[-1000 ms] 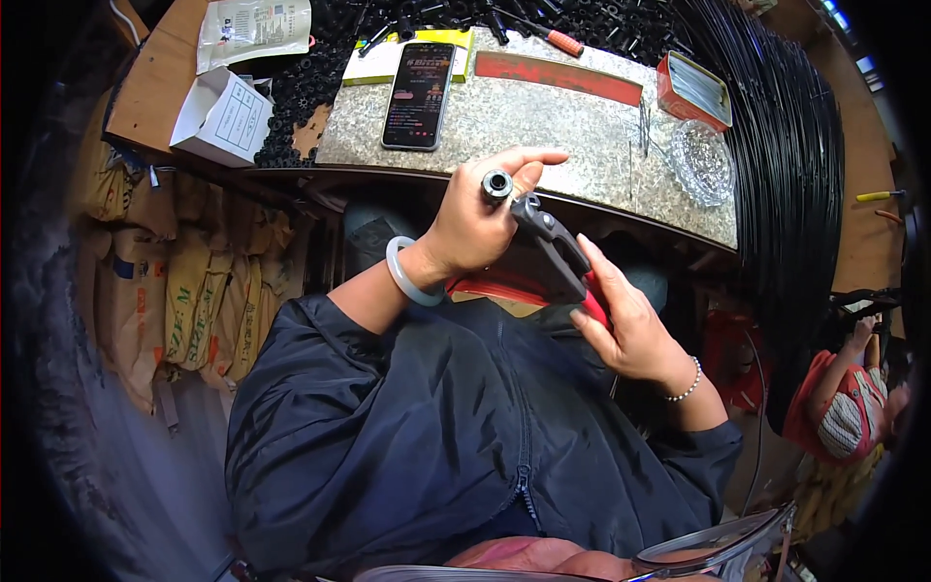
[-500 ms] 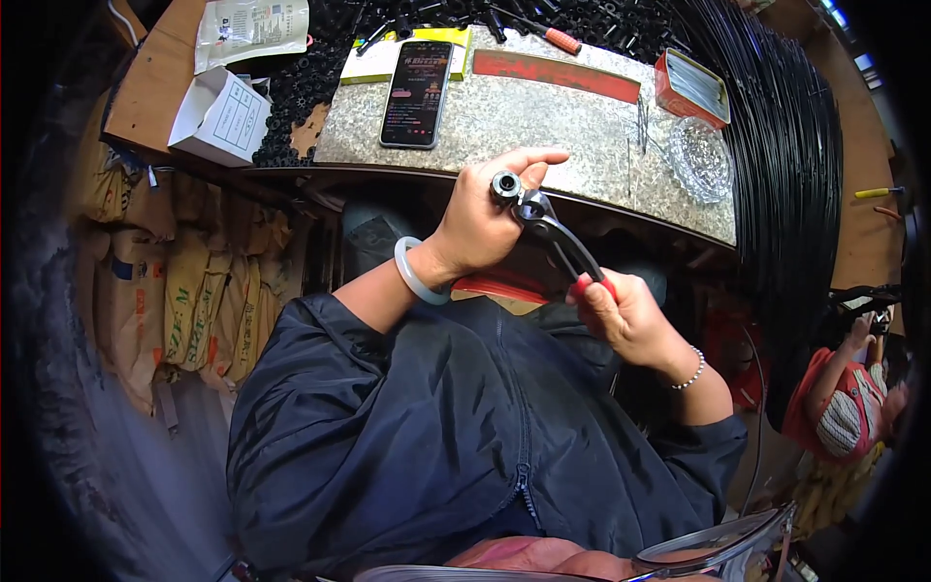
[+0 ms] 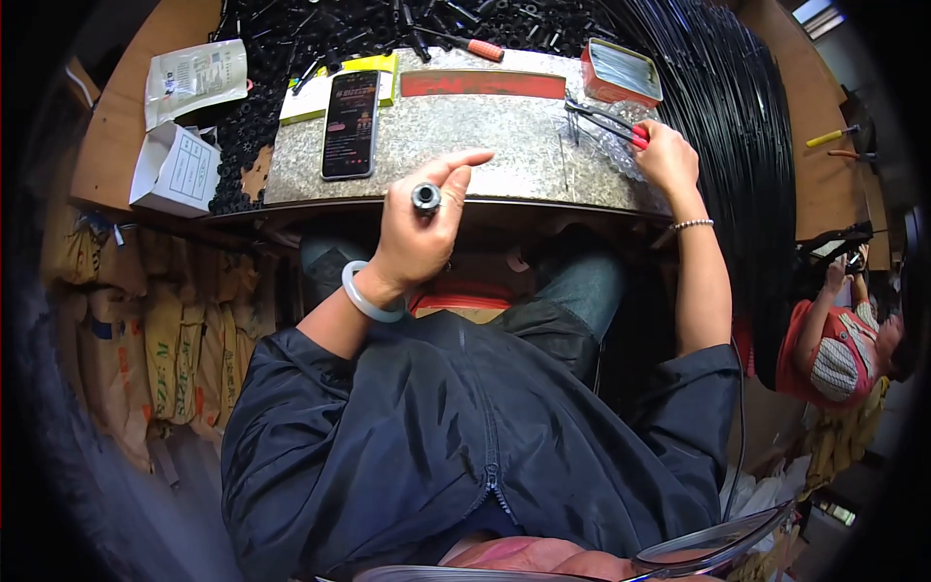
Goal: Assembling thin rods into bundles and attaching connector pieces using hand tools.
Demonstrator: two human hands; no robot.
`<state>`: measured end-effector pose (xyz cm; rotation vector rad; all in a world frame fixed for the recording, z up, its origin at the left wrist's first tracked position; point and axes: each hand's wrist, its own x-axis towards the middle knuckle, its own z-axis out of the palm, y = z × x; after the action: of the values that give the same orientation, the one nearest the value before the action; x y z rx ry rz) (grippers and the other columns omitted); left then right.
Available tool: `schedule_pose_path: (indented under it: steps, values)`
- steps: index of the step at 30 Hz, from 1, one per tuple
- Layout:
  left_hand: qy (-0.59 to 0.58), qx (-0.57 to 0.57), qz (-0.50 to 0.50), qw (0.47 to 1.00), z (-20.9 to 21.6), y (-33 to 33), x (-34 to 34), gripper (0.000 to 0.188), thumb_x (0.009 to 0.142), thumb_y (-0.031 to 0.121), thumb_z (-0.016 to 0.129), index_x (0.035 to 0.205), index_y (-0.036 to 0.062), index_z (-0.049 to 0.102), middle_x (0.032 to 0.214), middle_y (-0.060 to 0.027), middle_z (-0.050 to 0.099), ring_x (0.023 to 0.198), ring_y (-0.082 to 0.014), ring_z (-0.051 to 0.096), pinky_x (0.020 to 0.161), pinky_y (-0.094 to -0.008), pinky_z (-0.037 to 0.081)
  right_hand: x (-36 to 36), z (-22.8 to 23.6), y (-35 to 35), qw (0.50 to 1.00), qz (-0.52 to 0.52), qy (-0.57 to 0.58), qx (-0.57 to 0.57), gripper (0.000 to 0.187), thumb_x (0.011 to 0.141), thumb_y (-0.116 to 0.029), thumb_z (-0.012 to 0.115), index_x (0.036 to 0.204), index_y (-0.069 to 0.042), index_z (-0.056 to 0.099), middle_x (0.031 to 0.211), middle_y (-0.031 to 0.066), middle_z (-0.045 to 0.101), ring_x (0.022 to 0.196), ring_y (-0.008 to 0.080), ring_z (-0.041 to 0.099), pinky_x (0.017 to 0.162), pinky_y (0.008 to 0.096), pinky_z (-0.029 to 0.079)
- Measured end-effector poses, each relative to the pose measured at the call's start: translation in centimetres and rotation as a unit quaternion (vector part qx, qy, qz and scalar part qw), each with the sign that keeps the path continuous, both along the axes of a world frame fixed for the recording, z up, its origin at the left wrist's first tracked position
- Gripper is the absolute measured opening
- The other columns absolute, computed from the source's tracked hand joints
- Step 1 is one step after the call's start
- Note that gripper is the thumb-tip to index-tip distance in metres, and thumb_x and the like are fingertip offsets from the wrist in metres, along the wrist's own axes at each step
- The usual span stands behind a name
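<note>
Head view: left hand [image 3: 412, 233], centre of frame, grip wrapped around dark metal tube [image 3: 426, 198], index finger extended, open end facing up. Right hand [image 3: 671, 160], upper right, grip closed on red handles of pliers [image 3: 613, 127]. Plier nose over table [image 3: 504, 126], near thin pins [image 3: 570, 128]; contact hard to tell. Tube looks rigid, smooth, perhaps slippery: best held round barrel. Pliers likely stiff, fairly weighty toward nose; sleeved handles give surest hold. Pins probably light, springy, easily scattered: pinch singly, near one end.
</note>
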<state>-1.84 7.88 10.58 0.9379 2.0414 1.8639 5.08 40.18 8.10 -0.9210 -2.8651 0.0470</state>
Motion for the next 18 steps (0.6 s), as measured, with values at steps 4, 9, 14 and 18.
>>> schedule_pose_path:
  steps: [4,9,14,18]
  values:
    - [-0.021,-0.012,-0.022,0.999,0.4,0.0,0.1,0.022,0.093,0.009,0.051,0.106,-0.0007,0.065,0.071,-0.0031,0.058,0.060,-0.0039,0.043,0.054,-0.0227,0.037,-0.7,-0.5,0.7,1.000,-0.016,-0.023,0.001,0.026,0.081,-0.033,0.066,0.099,-0.014,0.067,0.094,0.0128,0.067,0.088,0.0321,0.064,0.073,0.0417,0.050]
    - [0.015,0.020,-0.017,1.000,0.0,0.2,-0.1,0.025,0.095,0.013,0.048,0.109,0.0003,0.064,0.061,0.0078,0.045,0.056,-0.0006,0.036,0.051,-0.0193,0.029,-0.9,0.0,0.1,0.999,-0.037,-0.023,-0.015,0.024,0.081,-0.029,0.063,0.100,-0.014,0.066,0.097,0.0133,0.066,0.092,0.0328,0.063,0.076,0.0420,0.050]
    - [0.037,0.021,-0.021,0.999,0.0,0.5,-0.2,0.024,0.094,0.011,0.048,0.107,-0.0014,0.064,0.072,0.0026,0.055,0.064,-0.0029,0.042,0.059,-0.0198,0.036,-1.5,-0.8,0.7,0.999,-0.020,-0.026,-0.016,0.025,0.080,-0.023,0.061,0.104,-0.018,0.067,0.099,0.0133,0.067,0.093,0.0317,0.063,0.080,0.0421,0.050]
    - [0.007,0.004,-0.039,0.999,0.5,0.0,-0.1,0.024,0.094,0.011,0.048,0.107,-0.0014,0.064,0.074,0.0011,0.058,0.066,-0.0034,0.044,0.060,-0.0200,0.037,-1.3,-0.5,0.6,0.999,-0.019,-0.021,-0.015,0.027,0.081,-0.024,0.059,0.107,-0.020,0.066,0.099,0.0117,0.067,0.093,0.0314,0.063,0.081,0.0413,0.050]
